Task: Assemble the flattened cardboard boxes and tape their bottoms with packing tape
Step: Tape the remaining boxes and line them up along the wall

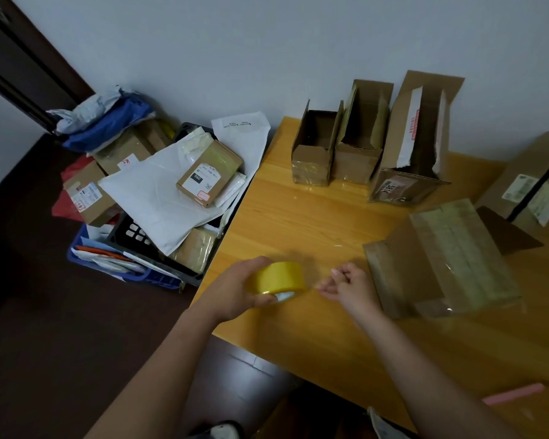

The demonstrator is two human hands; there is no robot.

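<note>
At lower centre of the frame the tape roll is gripped by the left hand; the right hand's fingers are curled, prob. pinching the thin, sticky tape end, tho that can't be told. The box at centre right, light but stiff, is best held by its edges.

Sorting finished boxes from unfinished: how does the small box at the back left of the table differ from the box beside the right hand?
The small box stands upright, open at the top; the near box lies tipped with its taped face up. The small box looks narrower, the near box broader. Both are brown cardboard with clear tape.
</note>
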